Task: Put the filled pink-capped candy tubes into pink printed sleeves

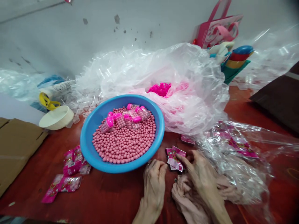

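The red desk (235,105) carries a blue basin (87,149) of pink beads (123,141), set within easy reach. My right hand (201,177) pinches a printed sachet (175,158) in its fingers just beside the basin; my left hand (153,186) rests near, fingers loosely curled, holding nothing.

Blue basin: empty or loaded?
Loaded: pink balls cover the floor of the blue basin, with pink-capped clear capsules lying on top.

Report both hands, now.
Left hand: loosely curled, holding nothing visible.
Right hand: fingertips on a pink sachet; cannot tell if gripping.
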